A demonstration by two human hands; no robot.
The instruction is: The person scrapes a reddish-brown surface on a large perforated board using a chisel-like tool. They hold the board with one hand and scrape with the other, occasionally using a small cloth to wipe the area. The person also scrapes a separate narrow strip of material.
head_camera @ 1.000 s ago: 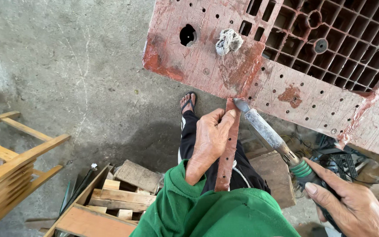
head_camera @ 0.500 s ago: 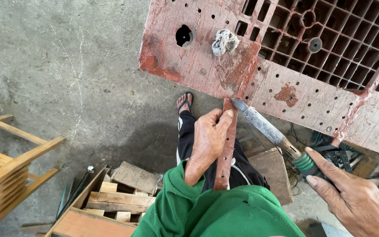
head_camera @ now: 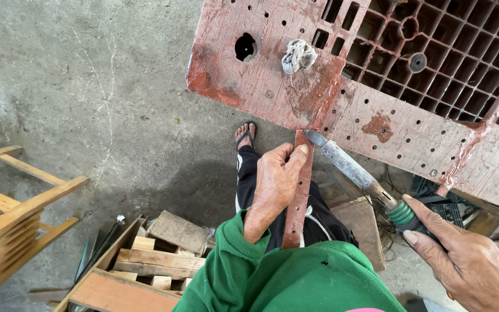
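While your left hand [head_camera: 274,186] is clamped around the thin reddish strip [head_camera: 297,196], thumb on its upper end, that strip runs from your green shirt [head_camera: 287,277] up to the near edge of the red perforated panel [head_camera: 272,75] and touches it there. Your right hand [head_camera: 466,260] is wrapped on the green-banded handle of a chisel [head_camera: 356,172]; fingers closed on it, palm side hidden. Chisel's grey shaft slants up-left from the right hand, its tip sitting just beside the strip's top end, right at the panel edge. Hands are well apart, strip and chisel meeting between them.

Past both hands the panel spreads up and to the right: solid drilled part above the left hand, open grid cells above the right. A round hole [head_camera: 245,47] and a rag wad [head_camera: 298,56] lie on it beyond the strip's top. Below the left hand, your dark trouser leg and sandalled foot [head_camera: 245,136]. Left of the left hand, bare concrete floor [head_camera: 88,86] gives open room; farther left a wooden frame [head_camera: 12,214], and lower left stacked wood offcuts [head_camera: 145,260]. Under the right hand it's crowded: a wooden block [head_camera: 365,222], cables and dark gear, can't tell what exactly
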